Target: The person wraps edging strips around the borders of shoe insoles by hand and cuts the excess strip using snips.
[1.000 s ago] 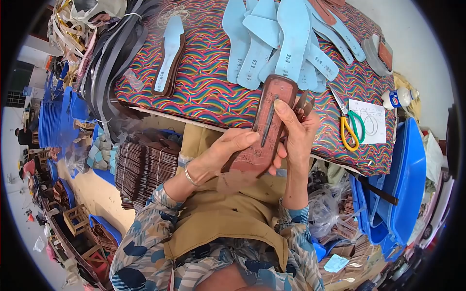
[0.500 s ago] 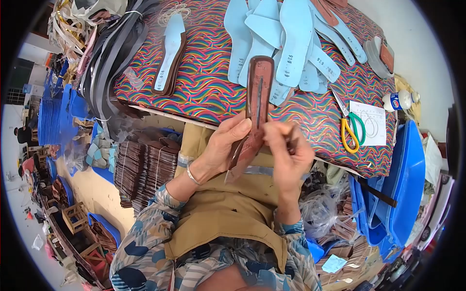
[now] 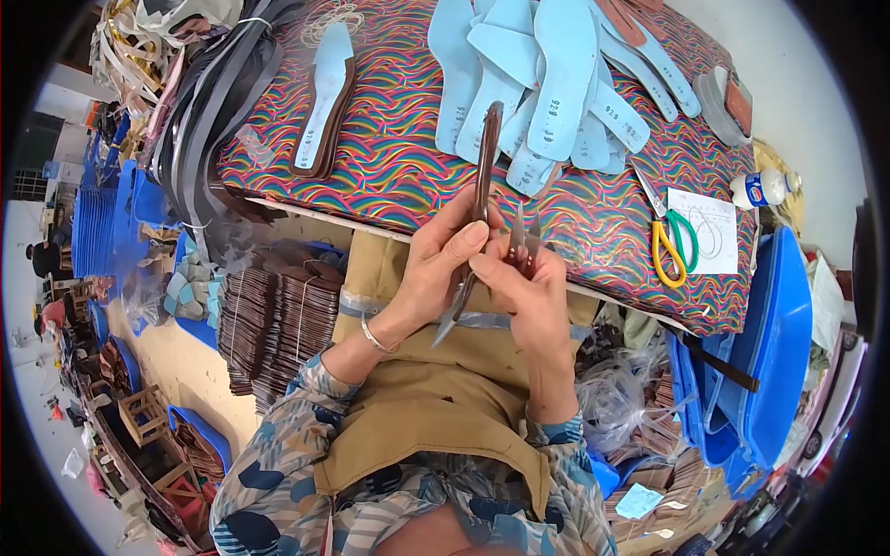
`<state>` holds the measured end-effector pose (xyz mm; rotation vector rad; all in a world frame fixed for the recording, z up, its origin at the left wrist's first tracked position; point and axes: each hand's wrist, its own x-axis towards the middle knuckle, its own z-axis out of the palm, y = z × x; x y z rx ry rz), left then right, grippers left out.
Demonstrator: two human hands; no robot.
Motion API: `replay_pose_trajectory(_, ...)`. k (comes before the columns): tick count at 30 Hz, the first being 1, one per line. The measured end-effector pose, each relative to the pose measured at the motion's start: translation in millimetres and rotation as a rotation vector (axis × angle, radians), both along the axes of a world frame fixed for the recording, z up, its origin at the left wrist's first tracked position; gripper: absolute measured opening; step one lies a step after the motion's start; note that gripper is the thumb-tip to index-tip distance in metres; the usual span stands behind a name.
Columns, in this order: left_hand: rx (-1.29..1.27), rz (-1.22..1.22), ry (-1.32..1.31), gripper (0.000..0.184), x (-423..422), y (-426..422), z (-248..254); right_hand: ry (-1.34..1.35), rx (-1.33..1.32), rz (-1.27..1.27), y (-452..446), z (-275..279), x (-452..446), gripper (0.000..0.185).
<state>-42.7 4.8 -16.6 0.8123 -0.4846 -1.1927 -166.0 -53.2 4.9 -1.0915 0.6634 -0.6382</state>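
Head camera: what did the hands hold?

"The bare left hand (image 3: 428, 264) gripped a long, slim, dark-brown, gently curved insole (image 3: 485, 157); the bare right hand (image 3: 535, 301) was closed round small, pointed metal snips (image 3: 518, 229), blades upward."

"Which way did the insole lie?"

"Just left of the right hand, its long axis running away from the body, from above the tan cloth apron (image 3: 417, 408) to above the desk (image 3: 394, 157) with its rainbow-wave cover. Whether the right thumb touched it, I couldn't tell."

"How did it look?"

"Edge-on: a thin, glossy brown rim, broad faces mostly hidden, near tip pale and pointed. Beyond it lay overlapping light-blue, insole-shaped sheets (image 3: 562, 88) with dark printed numbers."
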Motion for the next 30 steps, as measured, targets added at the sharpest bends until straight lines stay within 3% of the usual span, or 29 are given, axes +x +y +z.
replay_pose_trajectory(2,-0.027,-0.024,-0.122,0.047,3,1,-2,-0.229,0.358,0.128,-4,-5,-3,0.013)
replay_pose_trajectory(6,-0.003,-0.014,-0.096,0.038,1,-1,1,-0.182,0.25,0.11,-1,-14,-4,0.014)
replay_pose_trajectory(8,0.059,-0.043,-0.03,0.043,-1,-1,2,-0.033,-0.098,0.046,1,-14,-6,0.015)
replay_pose_trajectory(14,0.005,0.035,-0.192,0.054,1,-3,-10,0.035,-0.062,0.01,7,-3,-8,0.014)
replay_pose_trajectory(18,0.028,0.027,-0.179,0.05,0,0,-10,0.002,-0.049,0.029,7,-7,-10,0.013)
replay_pose_trajectory(21,0.033,-0.048,-0.154,0.045,1,0,-9,-0.13,0.169,0.113,5,-15,-13,0.014)
replay_pose_trajectory(23,0.102,-0.051,-0.001,0.039,-5,0,4,0.003,-0.245,-0.043,12,-13,-6,0.014)
replay_pose_trajectory(26,0.142,-0.136,0.007,0.038,-7,5,5,0.092,-0.462,-0.077,17,-16,-6,0.013)
replay_pose_trajectory(30,0.075,-0.153,-0.122,0.038,-2,3,16,0.136,-0.524,-0.193,15,-6,-7,0.009)
